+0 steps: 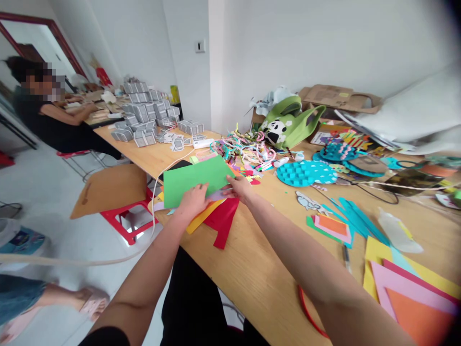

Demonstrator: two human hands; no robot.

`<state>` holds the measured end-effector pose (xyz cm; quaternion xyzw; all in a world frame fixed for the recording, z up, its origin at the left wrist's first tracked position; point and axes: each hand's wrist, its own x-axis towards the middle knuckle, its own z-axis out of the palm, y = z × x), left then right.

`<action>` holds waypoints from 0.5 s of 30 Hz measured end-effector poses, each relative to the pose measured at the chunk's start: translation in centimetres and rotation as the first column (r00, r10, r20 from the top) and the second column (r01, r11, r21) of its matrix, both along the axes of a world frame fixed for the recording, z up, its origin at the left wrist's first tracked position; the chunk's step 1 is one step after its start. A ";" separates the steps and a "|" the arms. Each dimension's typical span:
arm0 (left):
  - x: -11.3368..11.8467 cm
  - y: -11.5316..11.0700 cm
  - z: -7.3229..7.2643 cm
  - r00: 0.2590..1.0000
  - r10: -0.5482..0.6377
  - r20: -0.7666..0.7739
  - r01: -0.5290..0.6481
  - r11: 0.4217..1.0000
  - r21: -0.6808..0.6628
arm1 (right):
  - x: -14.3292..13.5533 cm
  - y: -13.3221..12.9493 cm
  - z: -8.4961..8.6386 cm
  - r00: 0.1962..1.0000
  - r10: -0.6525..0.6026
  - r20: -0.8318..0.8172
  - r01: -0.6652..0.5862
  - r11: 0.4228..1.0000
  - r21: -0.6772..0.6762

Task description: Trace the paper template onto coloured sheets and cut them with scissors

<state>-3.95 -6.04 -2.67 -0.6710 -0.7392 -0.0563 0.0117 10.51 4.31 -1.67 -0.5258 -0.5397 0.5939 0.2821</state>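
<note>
A green craft sheet (196, 178) lies over a pile of coloured sheets near the table's left edge. My left hand (194, 199) rests on its lower edge with the fingers stretched over the surface. At the sheet's right corner my right hand (238, 188) pinches the edge, thumb on top and the other fingers partly hidden beneath. Below both hands, a red sheet (224, 218) with a cut-out edge and a yellow-orange sheet (201, 218) stick out of the pile. Whether they are felt or foam I cannot tell.
Beyond the pile is a tangle of pipe cleaners (245, 146). A blue dotted craft piece (306, 173) and a green panda bag (288, 126) stand to the right. Coloured sheets (414, 293) lie front right. Grey boxes (144, 113) are stacked left; another person (54, 115) sits beyond.
</note>
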 end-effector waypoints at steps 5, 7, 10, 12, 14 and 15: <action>-0.1 0.4 -0.5 0.999 -0.029 -0.023 0.028 0.999 -0.032 | 1.7 0.3 -0.8 0.935 0.072 0.347 -0.129 0.981 0.144; -0.2 0.5 -0.6 0.999 -0.035 -0.035 0.034 0.999 -0.038 | 1.6 0.2 -1.2 0.899 0.082 0.430 -0.169 0.971 0.167; -0.4 0.7 -0.8 0.997 -0.039 -0.061 0.036 0.998 -0.048 | 1.3 0.0 -1.9 0.868 0.114 0.484 -0.214 0.964 0.158; -0.6 1.0 -1.0 0.996 -0.038 -0.079 0.034 0.998 -0.054 | 1.1 -0.2 -2.4 0.867 0.146 0.477 -0.233 0.964 0.128; -0.9 1.2 -1.3 0.993 -0.042 -0.107 0.037 0.998 -0.055 | 1.0 -0.2 -2.8 0.877 0.157 0.454 -0.225 0.970 0.098; -1.0 1.4 -1.4 0.992 -0.043 -0.121 0.037 0.998 -0.054 | 0.9 -0.3 -3.0 0.884 0.156 0.440 -0.212 0.974 0.083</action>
